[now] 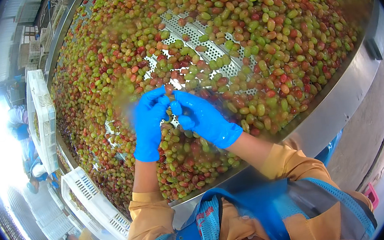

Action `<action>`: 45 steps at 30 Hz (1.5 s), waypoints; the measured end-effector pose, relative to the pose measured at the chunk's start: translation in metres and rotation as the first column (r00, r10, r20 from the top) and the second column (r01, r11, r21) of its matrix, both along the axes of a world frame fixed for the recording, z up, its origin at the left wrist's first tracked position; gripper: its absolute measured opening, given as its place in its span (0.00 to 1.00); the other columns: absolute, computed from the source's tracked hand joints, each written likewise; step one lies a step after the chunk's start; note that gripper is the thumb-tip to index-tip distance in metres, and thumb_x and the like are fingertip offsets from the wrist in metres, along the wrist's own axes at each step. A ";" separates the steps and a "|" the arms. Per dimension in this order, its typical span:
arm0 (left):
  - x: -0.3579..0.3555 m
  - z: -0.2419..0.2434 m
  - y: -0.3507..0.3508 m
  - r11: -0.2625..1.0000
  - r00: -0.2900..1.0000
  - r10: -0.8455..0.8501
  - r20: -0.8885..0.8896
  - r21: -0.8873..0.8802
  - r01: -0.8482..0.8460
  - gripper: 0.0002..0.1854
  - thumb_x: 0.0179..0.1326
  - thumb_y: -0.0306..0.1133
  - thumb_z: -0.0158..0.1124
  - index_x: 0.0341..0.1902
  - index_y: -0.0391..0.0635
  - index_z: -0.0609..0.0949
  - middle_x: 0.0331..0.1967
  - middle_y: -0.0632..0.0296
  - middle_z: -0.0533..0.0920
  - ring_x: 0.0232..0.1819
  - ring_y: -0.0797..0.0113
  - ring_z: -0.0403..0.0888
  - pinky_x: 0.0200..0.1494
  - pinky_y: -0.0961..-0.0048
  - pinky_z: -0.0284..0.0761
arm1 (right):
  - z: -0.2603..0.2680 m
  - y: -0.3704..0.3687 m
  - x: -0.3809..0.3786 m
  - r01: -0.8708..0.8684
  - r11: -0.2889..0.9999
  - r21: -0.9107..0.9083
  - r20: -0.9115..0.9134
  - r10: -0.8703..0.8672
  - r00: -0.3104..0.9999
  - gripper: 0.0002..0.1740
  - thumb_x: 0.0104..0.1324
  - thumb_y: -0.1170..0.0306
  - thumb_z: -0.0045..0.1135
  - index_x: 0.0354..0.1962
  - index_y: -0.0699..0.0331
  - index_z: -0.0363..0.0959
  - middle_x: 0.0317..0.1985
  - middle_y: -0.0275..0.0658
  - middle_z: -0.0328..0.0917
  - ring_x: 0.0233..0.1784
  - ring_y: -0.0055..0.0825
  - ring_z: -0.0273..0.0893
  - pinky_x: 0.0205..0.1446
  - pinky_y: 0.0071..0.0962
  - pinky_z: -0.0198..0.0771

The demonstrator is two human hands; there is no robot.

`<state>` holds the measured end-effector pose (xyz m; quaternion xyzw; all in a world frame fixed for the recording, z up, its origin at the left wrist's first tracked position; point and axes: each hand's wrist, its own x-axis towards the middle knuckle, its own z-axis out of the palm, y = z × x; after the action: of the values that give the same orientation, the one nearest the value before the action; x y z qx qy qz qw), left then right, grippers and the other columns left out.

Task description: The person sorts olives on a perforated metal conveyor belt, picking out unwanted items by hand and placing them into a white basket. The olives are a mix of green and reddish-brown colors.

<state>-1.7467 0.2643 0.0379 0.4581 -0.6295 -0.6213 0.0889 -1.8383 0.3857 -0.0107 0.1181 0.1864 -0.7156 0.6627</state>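
Red and green grapes (274, 32) lie loose in a wide layer over a perforated metal surface (200, 40), bare in patches near the middle. My left hand (150, 121), in a blue glove, is over the grapes with its fingers curled. Close to its right, my right hand (202, 117), gloved the same way, has its fingers bent towards the left one. A reddish grape (169, 89) shows between the fingertips of both hands; whether either hand grips it cannot be told.
A metal rim (339, 103) borders the grapes on the right and near side. White plastic crates (43, 119) stand along the left edge, another crate (94, 198) nearer. Beyond them several people are at the left, one person (81, 239) in a yellow top at lower left.
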 end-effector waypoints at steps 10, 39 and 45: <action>0.006 0.022 0.008 0.982 0.996 -0.092 0.011 0.164 0.089 0.18 0.56 0.24 0.61 0.53 0.38 0.78 0.33 0.66 0.78 0.32 0.77 0.75 0.32 0.79 0.72 | 0.007 0.011 -0.005 -0.131 0.989 -0.075 -0.234 0.110 0.966 0.13 0.70 0.59 0.49 0.31 0.57 0.70 0.21 0.25 0.67 0.19 0.12 0.57 0.22 0.17 0.49; -0.070 -0.066 -0.171 0.419 0.283 -0.127 0.951 -0.207 0.884 0.12 0.54 0.38 0.59 0.35 0.42 0.82 0.36 0.46 0.82 0.40 0.44 0.80 0.41 0.53 0.77 | -0.028 0.026 -0.055 0.138 0.910 -0.390 0.505 0.086 0.859 0.29 0.75 0.63 0.43 0.70 0.61 0.53 0.35 0.26 0.75 0.24 0.10 0.57 0.25 0.11 0.54; -0.034 -0.057 -0.149 0.851 0.880 -0.048 0.472 -0.442 0.283 0.14 0.55 0.36 0.61 0.42 0.43 0.84 0.31 0.59 0.83 0.30 0.64 0.79 0.35 0.66 0.74 | -0.003 0.033 -0.066 0.131 0.986 -0.099 -0.369 -0.159 0.916 0.30 0.71 0.77 0.43 0.70 0.61 0.55 0.47 0.28 0.68 0.36 0.10 0.62 0.38 0.09 0.61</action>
<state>-1.7806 0.1154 -0.0194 0.4912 -0.8096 -0.3214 0.0028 -1.9047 0.4191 -0.0139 -0.0313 0.2745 -0.7784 0.5638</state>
